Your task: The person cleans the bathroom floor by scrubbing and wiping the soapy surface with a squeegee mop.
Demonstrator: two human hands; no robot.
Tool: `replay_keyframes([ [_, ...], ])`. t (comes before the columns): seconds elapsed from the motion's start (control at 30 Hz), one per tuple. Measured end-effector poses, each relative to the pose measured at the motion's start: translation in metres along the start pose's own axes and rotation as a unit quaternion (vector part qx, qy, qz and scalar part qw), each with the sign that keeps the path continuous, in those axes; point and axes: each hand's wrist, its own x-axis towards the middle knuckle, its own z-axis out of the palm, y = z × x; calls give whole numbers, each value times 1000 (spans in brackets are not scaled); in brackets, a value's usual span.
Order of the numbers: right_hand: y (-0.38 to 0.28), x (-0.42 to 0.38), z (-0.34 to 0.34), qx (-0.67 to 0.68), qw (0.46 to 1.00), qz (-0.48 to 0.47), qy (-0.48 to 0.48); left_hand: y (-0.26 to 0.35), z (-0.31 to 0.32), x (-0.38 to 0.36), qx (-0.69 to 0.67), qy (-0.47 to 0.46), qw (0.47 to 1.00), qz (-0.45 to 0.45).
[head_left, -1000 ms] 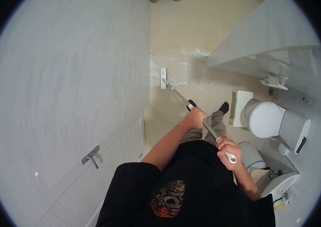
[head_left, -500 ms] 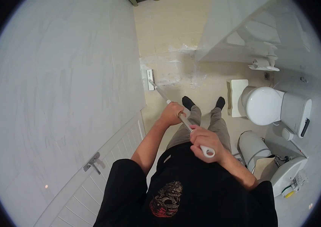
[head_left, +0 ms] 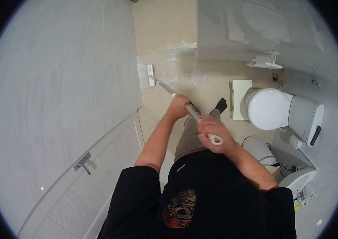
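My left hand [head_left: 179,106] is wrapped round the middle of a long pale pole [head_left: 163,86]. Nearer my body, my right hand [head_left: 215,133] grips the same pole close to its end, where a white loop [head_left: 216,140] sticks out. At the far end of the pole a narrow white brush head [head_left: 151,75] rests on the beige tiled floor [head_left: 165,24], close beside the left wall. White foamy streaks [head_left: 171,59] lie on the tiles to the right of the head.
On the right are a toilet [head_left: 268,108], a white step [head_left: 242,99] before it, a paper holder [head_left: 264,60], a floor drain [head_left: 275,77], a bin [head_left: 259,150] and a sink [head_left: 296,181]. A white door [head_left: 73,203] with a metal handle [head_left: 83,162] is at lower left.
The whole view has shifted, with the room's fixtures now further left. Both hands still hold the pole, and its head remains beside the left wall. My left foot is now mostly hidden behind the pole and hand.
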Motion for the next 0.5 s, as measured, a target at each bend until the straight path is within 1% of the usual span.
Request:
replay_keyframes([
  [0.07, -6, -21, -37, -6, 1000, 21, -3, 26, 31, 24, -23, 21, 999, 35],
  [0.1, -10, -31, -54, -11, 1000, 27, 10, 42, 47, 35, -36, 31, 998, 48],
  [0.17, -23, -53, -90, -20, 999, 31, 25, 77, 76, 55, -98, 28, 994, 46],
  [0.23, -36, -74, -122, 31, 996, 74, 34, 109, 101, 69, -102, 30, 993, 46],
  [0.27, -35, -80, -128, 32, 996, 73, 30, 118, 108, 71, -106, 31, 993, 41],
  [0.3, -32, -86, -131, 48, 996, 77, 25, 117, 109, 67, -105, 36, 993, 38],
  [0.37, -16, -92, -127, 66, 995, 77, 19, 101, 105, 57, -27, -12, 999, 44],
  [0.43, 14, -91, -95, 30, 998, 58, -7, 69, 96, 36, 60, -34, 997, 36],
  [0.5, 32, -72, -69, 64, 997, 16, -27, 25, 87, 13, 53, -42, 998, -4],
])
